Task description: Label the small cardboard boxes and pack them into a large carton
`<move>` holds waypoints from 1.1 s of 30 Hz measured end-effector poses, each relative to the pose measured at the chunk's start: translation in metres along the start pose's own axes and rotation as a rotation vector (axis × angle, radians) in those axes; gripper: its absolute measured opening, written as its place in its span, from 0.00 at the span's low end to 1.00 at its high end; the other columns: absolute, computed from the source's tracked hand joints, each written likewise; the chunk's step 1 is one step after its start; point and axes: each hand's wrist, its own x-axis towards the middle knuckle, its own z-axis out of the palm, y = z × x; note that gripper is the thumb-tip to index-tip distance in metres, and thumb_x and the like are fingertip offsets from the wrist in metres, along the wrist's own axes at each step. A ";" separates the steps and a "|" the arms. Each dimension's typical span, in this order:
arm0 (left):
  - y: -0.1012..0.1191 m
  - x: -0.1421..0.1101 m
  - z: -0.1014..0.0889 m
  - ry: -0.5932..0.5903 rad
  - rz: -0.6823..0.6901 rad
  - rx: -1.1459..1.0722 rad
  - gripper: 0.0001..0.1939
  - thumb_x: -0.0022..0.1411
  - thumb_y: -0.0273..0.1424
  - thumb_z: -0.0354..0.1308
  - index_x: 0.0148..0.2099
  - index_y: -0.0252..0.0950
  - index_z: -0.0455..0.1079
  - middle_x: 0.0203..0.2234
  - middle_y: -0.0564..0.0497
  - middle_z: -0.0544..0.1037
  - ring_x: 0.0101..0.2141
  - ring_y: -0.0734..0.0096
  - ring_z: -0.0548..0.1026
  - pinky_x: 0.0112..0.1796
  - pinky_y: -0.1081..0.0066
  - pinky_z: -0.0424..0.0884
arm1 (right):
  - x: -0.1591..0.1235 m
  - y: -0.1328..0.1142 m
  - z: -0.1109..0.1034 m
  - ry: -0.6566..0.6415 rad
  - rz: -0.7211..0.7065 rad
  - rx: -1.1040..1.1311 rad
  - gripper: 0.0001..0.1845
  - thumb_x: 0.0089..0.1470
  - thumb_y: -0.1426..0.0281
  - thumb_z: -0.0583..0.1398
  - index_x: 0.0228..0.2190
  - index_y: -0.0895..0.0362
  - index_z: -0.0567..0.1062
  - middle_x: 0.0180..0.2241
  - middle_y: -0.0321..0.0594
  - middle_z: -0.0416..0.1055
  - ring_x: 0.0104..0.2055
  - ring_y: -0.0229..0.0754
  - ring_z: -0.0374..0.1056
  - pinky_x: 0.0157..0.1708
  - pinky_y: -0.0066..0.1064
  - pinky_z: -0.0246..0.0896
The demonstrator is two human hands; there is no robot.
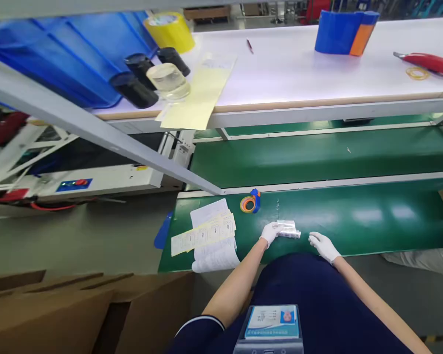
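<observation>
My left hand [270, 234], in a white glove, grips the left end of a shiny silver, plastic-looking packet [288, 228] over the green bench top. The fingers are closed on its edge; what lies inside the packet is too small to make out. To the right of the packet, apart from it, my gloved right hand [324, 246] is open, fingers loosely stretched and nothing visible in them. Beyond my left hand is a small blue tape dispenser [257, 200] with a roll of orange-yellow tape [247, 204].
White papers [214, 255] and yellow label sheets [205, 235] lie at the bench's left end. A slanting metal post [133, 152] crosses the left side. The raised white shelf [280, 73] bears tape rolls, a blue bin [77, 54] and red-handled pliers [428, 63]. Cardboard boxes [151, 305] stand lower left.
</observation>
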 end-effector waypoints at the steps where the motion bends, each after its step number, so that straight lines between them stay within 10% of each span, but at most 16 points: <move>1: -0.004 -0.005 -0.001 -0.034 -0.016 -0.014 0.23 0.61 0.39 0.67 0.54 0.31 0.75 0.50 0.36 0.80 0.49 0.55 0.79 0.50 0.58 0.76 | 0.003 -0.005 0.004 0.024 -0.001 -0.026 0.26 0.60 0.54 0.55 0.53 0.56 0.75 0.48 0.48 0.78 0.50 0.48 0.75 0.55 0.41 0.68; 6: -0.008 -0.027 -0.002 -0.241 0.055 -0.124 0.32 0.61 0.42 0.67 0.62 0.30 0.72 0.56 0.36 0.77 0.57 0.50 0.75 0.58 0.56 0.69 | 0.013 -0.028 0.014 0.136 -0.269 -0.196 0.28 0.58 0.62 0.59 0.59 0.55 0.72 0.60 0.49 0.69 0.62 0.51 0.66 0.64 0.48 0.59; 10: -0.013 -0.031 -0.001 -0.181 0.139 0.059 0.26 0.60 0.45 0.66 0.53 0.31 0.78 0.50 0.40 0.82 0.51 0.53 0.78 0.56 0.57 0.70 | 0.024 -0.052 0.022 0.088 -0.496 -0.308 0.28 0.56 0.67 0.63 0.58 0.55 0.73 0.63 0.49 0.66 0.67 0.52 0.58 0.68 0.51 0.52; 14: -0.022 -0.034 -0.002 -0.101 0.123 0.129 0.18 0.56 0.44 0.68 0.40 0.33 0.79 0.37 0.44 0.83 0.40 0.58 0.80 0.50 0.58 0.73 | 0.034 -0.068 0.033 -0.043 -0.461 -0.352 0.19 0.54 0.71 0.63 0.49 0.55 0.78 0.50 0.46 0.77 0.54 0.50 0.70 0.59 0.46 0.63; 20: -0.021 -0.044 -0.002 0.103 0.193 0.148 0.36 0.53 0.38 0.72 0.61 0.32 0.68 0.54 0.38 0.77 0.55 0.56 0.75 0.58 0.57 0.67 | 0.032 -0.066 0.038 -0.057 -0.336 -0.196 0.13 0.56 0.65 0.60 0.41 0.56 0.80 0.40 0.41 0.79 0.41 0.44 0.74 0.47 0.37 0.67; 23: -0.011 -0.045 0.001 0.007 0.237 0.099 0.37 0.54 0.38 0.72 0.63 0.34 0.68 0.57 0.38 0.75 0.57 0.56 0.73 0.60 0.56 0.65 | 0.029 -0.065 0.036 -0.050 -0.309 -0.145 0.15 0.55 0.60 0.60 0.37 0.56 0.79 0.36 0.40 0.79 0.38 0.44 0.73 0.45 0.37 0.67; 33: 0.005 -0.039 0.016 -0.040 0.155 0.011 0.18 0.60 0.39 0.66 0.48 0.33 0.79 0.44 0.43 0.84 0.44 0.58 0.80 0.49 0.61 0.73 | 0.018 -0.066 0.031 0.151 -0.429 -0.247 0.14 0.60 0.64 0.60 0.45 0.54 0.79 0.46 0.44 0.78 0.49 0.48 0.72 0.55 0.42 0.64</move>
